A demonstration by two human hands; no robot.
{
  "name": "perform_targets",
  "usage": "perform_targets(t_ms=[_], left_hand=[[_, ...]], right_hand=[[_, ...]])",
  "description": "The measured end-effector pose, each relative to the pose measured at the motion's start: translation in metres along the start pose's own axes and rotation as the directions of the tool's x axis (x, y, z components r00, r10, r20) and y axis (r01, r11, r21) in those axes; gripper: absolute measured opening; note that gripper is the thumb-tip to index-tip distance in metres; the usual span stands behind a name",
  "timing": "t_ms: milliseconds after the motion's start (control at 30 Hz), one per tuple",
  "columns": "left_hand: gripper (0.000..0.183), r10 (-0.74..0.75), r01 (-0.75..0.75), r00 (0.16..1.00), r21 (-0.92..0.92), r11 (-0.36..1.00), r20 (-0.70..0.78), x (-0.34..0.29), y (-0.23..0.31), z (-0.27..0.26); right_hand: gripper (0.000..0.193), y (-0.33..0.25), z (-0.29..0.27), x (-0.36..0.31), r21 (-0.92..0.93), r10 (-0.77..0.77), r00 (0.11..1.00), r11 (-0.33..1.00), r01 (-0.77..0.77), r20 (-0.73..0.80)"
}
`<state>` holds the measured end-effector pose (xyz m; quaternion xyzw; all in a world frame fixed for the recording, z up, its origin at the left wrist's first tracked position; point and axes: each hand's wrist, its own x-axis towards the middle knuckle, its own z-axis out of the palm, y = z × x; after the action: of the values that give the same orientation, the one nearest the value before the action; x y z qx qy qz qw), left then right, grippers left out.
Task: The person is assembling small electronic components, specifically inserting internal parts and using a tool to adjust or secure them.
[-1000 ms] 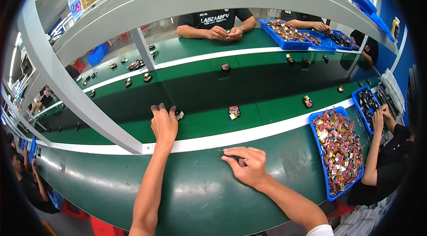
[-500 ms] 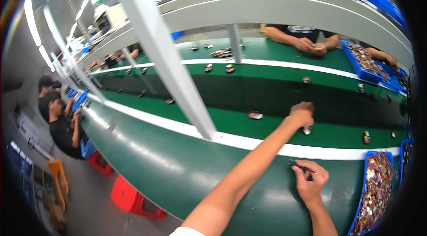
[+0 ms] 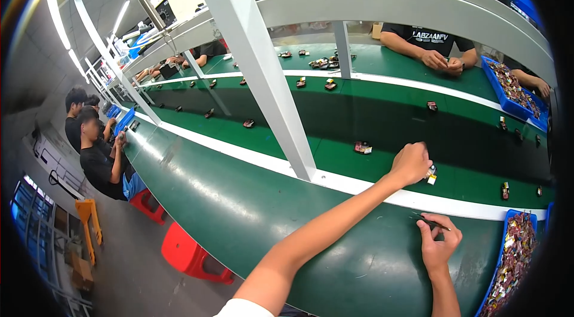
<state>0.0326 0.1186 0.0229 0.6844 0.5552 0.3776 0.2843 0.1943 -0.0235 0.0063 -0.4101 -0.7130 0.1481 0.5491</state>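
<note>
My left hand (image 3: 411,164) reaches across the green conveyor belt (image 3: 335,164), its fingers curled down and closed. Their tips are hidden, so what they hold, if anything, cannot be made out. Right beside those fingers is a small dark part with white and yellow on it (image 3: 431,176); whether they touch it is unclear. Above the near green worktop my right hand (image 3: 441,244) pinches a thin dark pair of tweezers (image 3: 442,225), fine tips pointing left. Closest to that hand, on its right, stands a blue bin full of small reddish parts (image 3: 515,257).
Similar small parts (image 3: 363,148) lie spaced along the belt. A white upright post (image 3: 257,78) rises left of my arm, below a grey shelf beam (image 3: 382,3). Across the belt, a person's hands (image 3: 445,63) work near another blue bin (image 3: 501,98). Red stools (image 3: 185,251) stand at left.
The view has shifted, so most things sit further right in the picture. My left hand stays by the same part, fingers now curled lower beside it. My right hand still holds the tweezers.
</note>
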Motion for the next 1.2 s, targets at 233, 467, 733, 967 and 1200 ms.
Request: perform_targets(t_ms=[233, 467, 733, 967, 1200], left_hand=[[0.014, -0.158, 0.115, 0.987, -0.596, 0.795, -0.021, -0.088, 0.002, -0.003], [0.015, -0.186, 0.069, 0.977, -0.678, 0.732, -0.101, -0.110, -0.009, 0.011], [0.012, -0.128, 0.032, 0.986, -0.625, 0.780, -0.108, -0.110, -0.011, 0.014], [0.010, -0.088, -0.011, 0.987, -0.601, 0.800, -0.136, -0.111, -0.008, 0.015], [0.009, -0.062, -0.034, 0.987, -0.577, 0.816, -0.146, -0.111, -0.013, 0.013]], right_hand=[[0.013, -0.002, 0.001, 0.000, 0.036, 0.074, 0.997, 0.997, -0.074, 0.002], [0.015, 0.001, 0.001, -0.001, 0.014, 0.076, 0.997, 0.997, -0.076, 0.020], [0.015, 0.006, -0.003, -0.005, 0.014, 0.091, 0.995, 0.996, -0.092, 0.035], [0.016, 0.008, -0.005, -0.005, 0.011, 0.111, 0.992, 0.994, -0.112, 0.053], [0.013, 0.009, -0.002, -0.007, 0.011, 0.145, 0.988, 0.989, -0.146, 0.048]])
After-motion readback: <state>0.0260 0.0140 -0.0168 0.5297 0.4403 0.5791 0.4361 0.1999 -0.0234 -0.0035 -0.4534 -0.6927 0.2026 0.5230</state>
